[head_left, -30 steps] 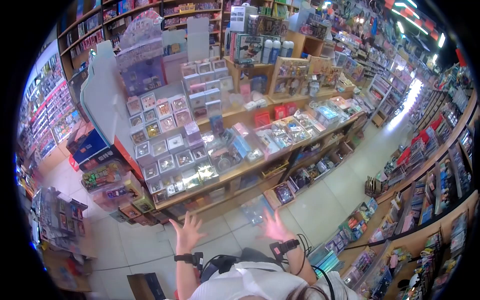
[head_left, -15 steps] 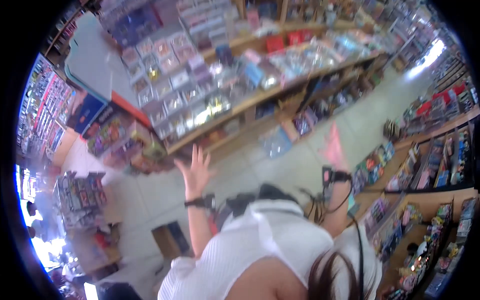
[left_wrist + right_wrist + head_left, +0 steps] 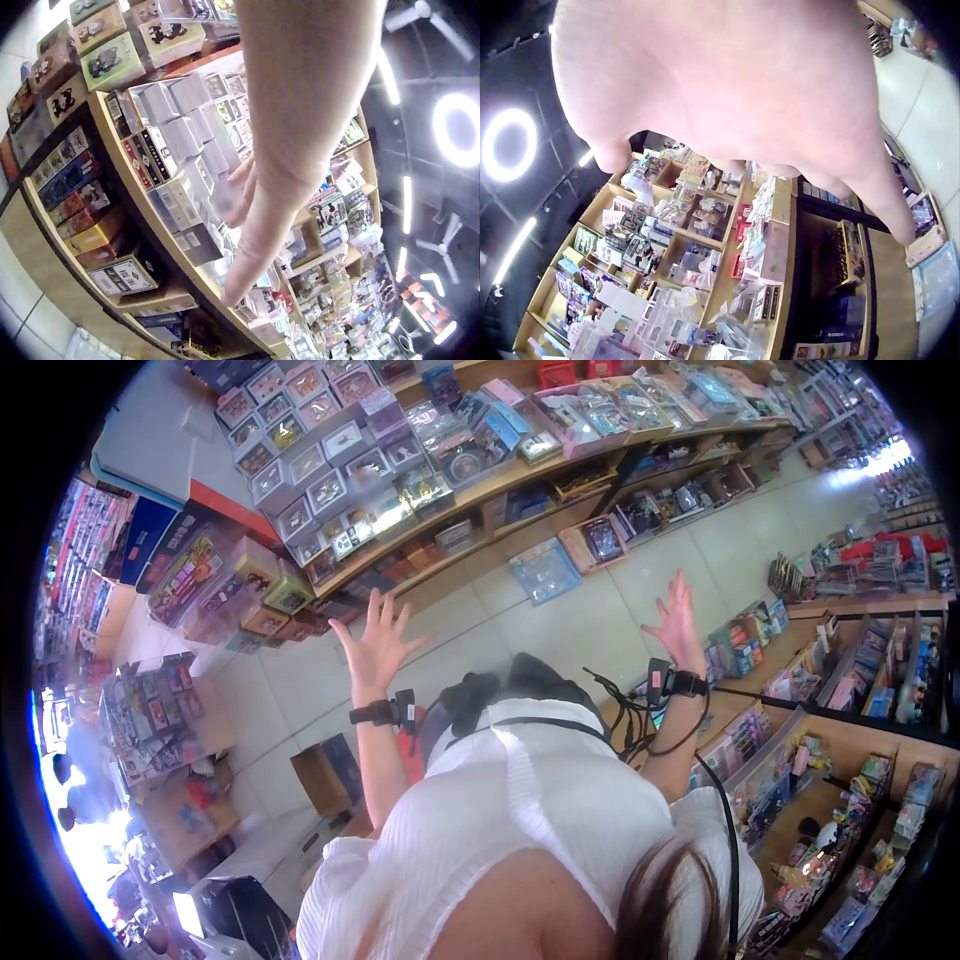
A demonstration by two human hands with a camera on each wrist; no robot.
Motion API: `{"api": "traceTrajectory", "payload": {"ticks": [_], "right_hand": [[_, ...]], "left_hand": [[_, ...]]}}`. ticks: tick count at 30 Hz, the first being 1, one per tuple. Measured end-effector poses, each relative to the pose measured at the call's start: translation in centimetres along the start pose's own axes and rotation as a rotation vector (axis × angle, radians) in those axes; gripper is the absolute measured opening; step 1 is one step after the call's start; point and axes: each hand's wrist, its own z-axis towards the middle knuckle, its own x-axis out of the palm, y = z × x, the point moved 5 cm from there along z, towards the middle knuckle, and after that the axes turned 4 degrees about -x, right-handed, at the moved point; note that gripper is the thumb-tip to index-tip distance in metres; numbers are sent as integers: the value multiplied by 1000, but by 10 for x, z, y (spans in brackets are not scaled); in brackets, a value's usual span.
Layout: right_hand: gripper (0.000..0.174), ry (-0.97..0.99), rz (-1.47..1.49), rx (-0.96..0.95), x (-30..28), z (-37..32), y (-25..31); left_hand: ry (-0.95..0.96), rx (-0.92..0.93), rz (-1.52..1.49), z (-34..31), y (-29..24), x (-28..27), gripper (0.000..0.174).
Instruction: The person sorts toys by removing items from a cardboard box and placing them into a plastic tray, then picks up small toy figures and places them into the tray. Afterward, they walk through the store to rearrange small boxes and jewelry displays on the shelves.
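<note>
Both hands are held out in front of the body with nothing in them. In the head view my left hand (image 3: 376, 648) spreads its fingers and thumb over the floor, short of the counter's front edge (image 3: 400, 548). My right hand (image 3: 680, 628), fingers also extended, is raised over the aisle to the right. The left wrist view shows the left hand (image 3: 262, 206) partly from the side, overlapping rows of small boxes (image 3: 184, 139). In the right wrist view the palm of the right hand (image 3: 727, 90) fills the top, its fingers apart in front of the shelves.
Small clear-topped boxes (image 3: 325, 490) line the counter. A clear blue-edged bin (image 3: 545, 572) stands on the tiled floor (image 3: 480, 625). An open cardboard box (image 3: 320, 775) lies at left, and low display racks (image 3: 790, 690) run along the right. Black cables (image 3: 630, 710) hang near the right forearm.
The head view has tilted down toward the body. The hands have moved wider apart, the right one farther to the right. Both remain spread and without any object.
</note>
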Motion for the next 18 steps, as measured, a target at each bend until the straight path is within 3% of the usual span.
{"api": "traceTrajectory", "payload": {"ticks": [10,17,18], "right_hand": [[79,-17,-29,59,-2,-13,-20],[79,36,63,64,10,1,-17],[79,88,208,57,18,3,-15]], "left_hand": [[9,-26,31,1,2,-8,89],[6,-61,52,8,5,-17,88],[12,-55,58,8,4,-17,87]]}}
